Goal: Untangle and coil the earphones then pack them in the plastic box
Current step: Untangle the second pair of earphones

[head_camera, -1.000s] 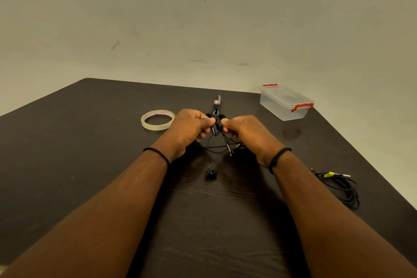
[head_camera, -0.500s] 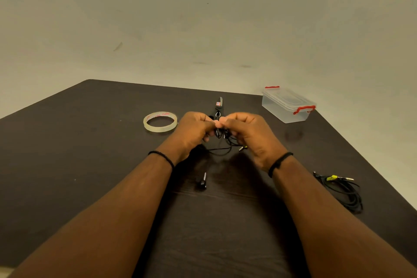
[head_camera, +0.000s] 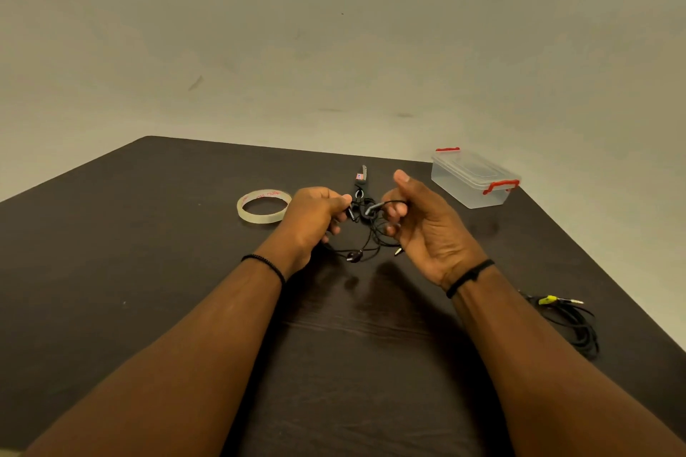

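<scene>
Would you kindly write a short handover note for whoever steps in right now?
Left hand: grips the earphones at one end of the tangle.
Right hand: palm turned up, fingers curled round a cable loop, thumb raised.
Earphones: bunched between both hands above the table, an earbud and the plug dangling.
Plastic box: far right, lid on, red clips.
Done: nothing finished.
Left: untangle, coil, open box, pack.

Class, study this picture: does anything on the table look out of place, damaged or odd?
Only the earphones: their cable hangs tangled between the left hand and right hand. Nothing looks spilled or damaged.
</scene>
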